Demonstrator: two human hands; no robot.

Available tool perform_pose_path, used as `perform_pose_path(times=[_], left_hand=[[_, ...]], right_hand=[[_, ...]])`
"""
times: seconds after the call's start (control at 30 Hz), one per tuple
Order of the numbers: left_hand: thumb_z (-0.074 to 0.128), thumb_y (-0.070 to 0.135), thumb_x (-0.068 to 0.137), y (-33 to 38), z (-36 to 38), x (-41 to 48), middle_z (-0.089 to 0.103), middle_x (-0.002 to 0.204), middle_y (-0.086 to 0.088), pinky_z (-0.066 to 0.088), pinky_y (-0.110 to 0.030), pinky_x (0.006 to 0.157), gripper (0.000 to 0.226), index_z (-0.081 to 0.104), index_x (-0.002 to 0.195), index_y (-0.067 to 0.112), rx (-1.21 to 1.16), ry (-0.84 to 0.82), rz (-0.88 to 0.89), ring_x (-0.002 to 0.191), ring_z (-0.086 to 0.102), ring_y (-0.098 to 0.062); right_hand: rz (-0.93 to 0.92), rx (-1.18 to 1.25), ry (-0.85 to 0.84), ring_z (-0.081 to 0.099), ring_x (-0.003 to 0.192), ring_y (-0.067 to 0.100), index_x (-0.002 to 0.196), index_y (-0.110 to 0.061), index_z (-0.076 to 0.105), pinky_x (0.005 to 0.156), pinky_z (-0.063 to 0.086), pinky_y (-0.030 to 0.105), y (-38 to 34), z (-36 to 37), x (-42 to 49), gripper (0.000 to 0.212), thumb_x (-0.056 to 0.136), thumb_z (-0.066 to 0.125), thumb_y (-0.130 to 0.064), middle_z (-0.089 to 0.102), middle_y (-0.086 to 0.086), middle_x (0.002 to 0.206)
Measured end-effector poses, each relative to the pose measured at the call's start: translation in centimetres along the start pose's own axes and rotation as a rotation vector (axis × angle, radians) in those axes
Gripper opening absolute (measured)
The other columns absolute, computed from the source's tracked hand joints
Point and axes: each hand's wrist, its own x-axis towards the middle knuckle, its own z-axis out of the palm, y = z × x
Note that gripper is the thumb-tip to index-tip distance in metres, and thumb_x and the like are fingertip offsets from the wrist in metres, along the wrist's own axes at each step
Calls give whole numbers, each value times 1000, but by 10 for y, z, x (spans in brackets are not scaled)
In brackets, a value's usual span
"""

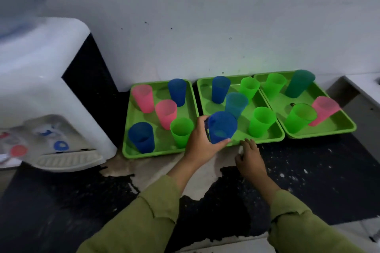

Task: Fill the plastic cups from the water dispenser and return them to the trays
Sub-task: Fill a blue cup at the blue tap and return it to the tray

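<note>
Nearest: olive-green sleeves [144, 222] over a dark speckled worktop [318, 181], worn pale in one patch. The empty right hand [249, 159] has its fingers loosely curled, with the fingertips at the front rim of the middle green plastic tray [267, 139]. The left hand [202, 144] wraps a translucent blue plastic cup [221, 129] at that tray's front-left corner (lifted or set down: cannot tell). Beyond, the left green tray [144, 155] carries five cups and the right green tray [329, 132] four. A white water dispenser [41, 80] stands far left against the grey wall [205, 16].
</note>
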Motion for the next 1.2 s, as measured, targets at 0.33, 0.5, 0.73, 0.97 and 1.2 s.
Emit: perform_pose_path(times=[0.33, 0.5, 0.73, 0.97, 1.2], left_hand=[[81, 48, 60, -32, -124, -84, 55, 122, 11, 46, -9, 83, 71, 44, 118, 30, -65, 31, -82, 111, 54, 3], [82, 49, 57, -67, -193, -118, 59, 121, 6, 52, -23, 86, 72, 45, 116, 33, -73, 69, -150, 108, 59, -5], [82, 55, 53, -106, -285, -142, 60, 112, 18, 52, -18, 83, 68, 45, 108, 41, 45, 141, -218, 104, 59, 0], [81, 53, 58, -127, -339, -135, 57, 107, 8, 47, -23, 73, 68, 41, 110, 32, 169, 237, -296, 94, 56, -11], [81, 49, 60, -131, -359, -110, 54, 110, 10, 51, -28, 83, 69, 41, 113, 30, 137, 220, -261, 99, 56, -11]], right_hand=[[-57, 74, 96, 49, 112, 42, 114, 9, 55, 99, 37, 42, -73, 47, -41, 37, 77, 59, 1, 55, 29, 116], [-79, 86, 52, 47, 116, 40, 123, 6, 52, 100, 36, 39, -136, 84, -71, 41, 83, 55, -4, 53, 27, 123], [-170, 146, -20, 47, 119, 33, 126, -3, 51, 100, 38, 36, -231, 125, -96, 39, 87, 52, -9, 52, 19, 127], [-287, 167, -28, 48, 115, 34, 130, -4, 46, 93, 39, 36, -304, 144, -95, 42, 89, 51, -12, 53, 18, 125], [-354, 236, 15, 44, 123, 27, 138, -10, 37, 101, 37, 32, -344, 142, -82, 53, 87, 52, -10, 46, 12, 135]])
